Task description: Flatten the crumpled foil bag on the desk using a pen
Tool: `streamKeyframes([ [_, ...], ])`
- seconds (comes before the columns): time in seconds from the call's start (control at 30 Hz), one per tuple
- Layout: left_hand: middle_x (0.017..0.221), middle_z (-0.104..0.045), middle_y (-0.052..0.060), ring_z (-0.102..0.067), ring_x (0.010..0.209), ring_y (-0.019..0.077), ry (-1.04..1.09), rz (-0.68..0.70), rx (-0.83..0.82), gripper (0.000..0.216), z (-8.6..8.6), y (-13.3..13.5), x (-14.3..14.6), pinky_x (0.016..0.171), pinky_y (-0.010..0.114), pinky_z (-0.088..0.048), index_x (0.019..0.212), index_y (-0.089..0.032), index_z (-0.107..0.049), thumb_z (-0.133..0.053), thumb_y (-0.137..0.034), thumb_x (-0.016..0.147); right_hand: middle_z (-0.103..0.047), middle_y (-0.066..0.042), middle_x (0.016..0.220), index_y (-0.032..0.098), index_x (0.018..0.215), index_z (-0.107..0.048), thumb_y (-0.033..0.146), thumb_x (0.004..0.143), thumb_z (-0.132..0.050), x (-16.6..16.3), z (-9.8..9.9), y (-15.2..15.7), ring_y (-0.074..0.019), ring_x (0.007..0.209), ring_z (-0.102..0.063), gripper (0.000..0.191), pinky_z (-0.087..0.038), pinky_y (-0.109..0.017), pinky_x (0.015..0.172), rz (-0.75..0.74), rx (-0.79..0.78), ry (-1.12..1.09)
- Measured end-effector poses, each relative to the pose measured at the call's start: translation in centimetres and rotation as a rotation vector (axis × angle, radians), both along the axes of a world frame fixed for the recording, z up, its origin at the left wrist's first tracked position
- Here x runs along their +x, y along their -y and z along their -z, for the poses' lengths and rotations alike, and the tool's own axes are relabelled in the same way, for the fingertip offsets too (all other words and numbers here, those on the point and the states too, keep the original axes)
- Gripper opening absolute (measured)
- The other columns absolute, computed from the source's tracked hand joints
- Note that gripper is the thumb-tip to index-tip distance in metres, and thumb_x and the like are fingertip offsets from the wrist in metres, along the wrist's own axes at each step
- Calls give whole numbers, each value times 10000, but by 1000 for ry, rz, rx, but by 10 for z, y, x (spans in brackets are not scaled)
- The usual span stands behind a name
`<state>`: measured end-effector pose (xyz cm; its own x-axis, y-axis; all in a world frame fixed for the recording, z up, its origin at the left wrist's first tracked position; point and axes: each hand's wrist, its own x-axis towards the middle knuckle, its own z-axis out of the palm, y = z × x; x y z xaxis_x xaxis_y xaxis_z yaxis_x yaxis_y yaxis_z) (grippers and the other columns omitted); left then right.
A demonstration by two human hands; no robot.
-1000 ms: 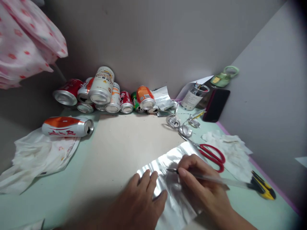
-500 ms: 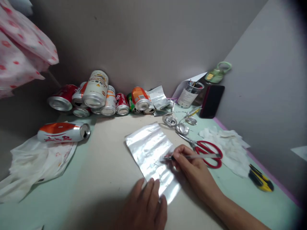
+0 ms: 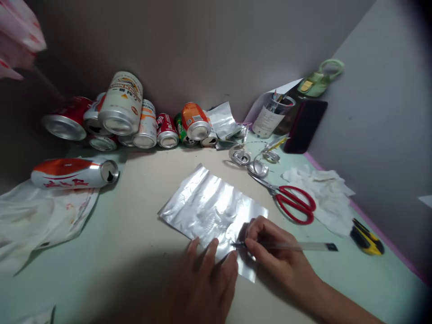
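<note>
A thin silver metal sheet, wrinkled with embossed marks, lies slantwise on a beige board. My left hand rests over its near edge, fingers spread and fingertips on the metal. In my right hand is a pen with a clear barrel and dark ends, pinched between thumb and fingers. The pen's tip meets the sheet's lower right part, close to my left fingers. Red-handled scissors lie just beyond my right hand.
Several drink cans are stacked along the wall. Another can lies on a plastic bag at left. Can ends, a pen tin, a phone, tissues and a yellow-black cutter occupy the right side.
The sheet has turned counterclockwise. The pen tip has moved nearer the sheet's close end, and its barrel points farther right. My view has shifted, so the back items appear higher.
</note>
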<state>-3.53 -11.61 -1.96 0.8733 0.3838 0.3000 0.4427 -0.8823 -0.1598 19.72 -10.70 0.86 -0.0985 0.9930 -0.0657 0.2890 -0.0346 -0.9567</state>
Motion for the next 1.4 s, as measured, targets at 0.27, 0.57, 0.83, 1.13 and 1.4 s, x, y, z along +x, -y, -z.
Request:
streamKeyframes([
  [0.27,1559,-565,44,-584,1275,307,2,-17,-27,410,8,7,4,1089,469,-447,1426,-206,-644,-592,-359,1049,-615,-3,711,243,809,-536,304,995,-596,-2,11,2,-170,618,-516,204,-417,-305,562,-59,87,68],
  [0.57,1468,-642,75,-623,1311,352,68,-67,-107,377,16,21,14,1171,613,-421,1390,-257,-650,-690,-300,1018,-612,-6,736,245,819,-531,318,1015,-589,-2,12,3,-174,639,-541,216,-431,-306,568,-92,97,82],
  [0.83,1435,-672,46,-620,1322,357,22,-151,-176,352,3,25,20,1162,631,-438,1390,-251,-649,-651,-225,1039,-603,-3,727,243,802,-521,299,1021,-572,-3,5,1,-167,627,-528,231,-435,-299,569,-177,72,94],
  [1.13,1418,-685,-8,-612,1317,358,66,-155,-162,328,1,24,17,1168,616,-445,1390,-243,-640,-600,-253,1065,-572,3,733,247,804,-504,342,1034,-563,0,8,1,-173,644,-496,256,-399,-307,574,-201,20,53],
  [1.4,1469,-647,11,-594,1350,336,55,-161,-184,328,2,25,17,1186,617,-432,1380,-256,-655,-650,-279,1054,-581,3,725,246,826,-516,344,1043,-554,-4,10,3,-165,619,-508,242,-412,-301,563,-91,79,67],
])
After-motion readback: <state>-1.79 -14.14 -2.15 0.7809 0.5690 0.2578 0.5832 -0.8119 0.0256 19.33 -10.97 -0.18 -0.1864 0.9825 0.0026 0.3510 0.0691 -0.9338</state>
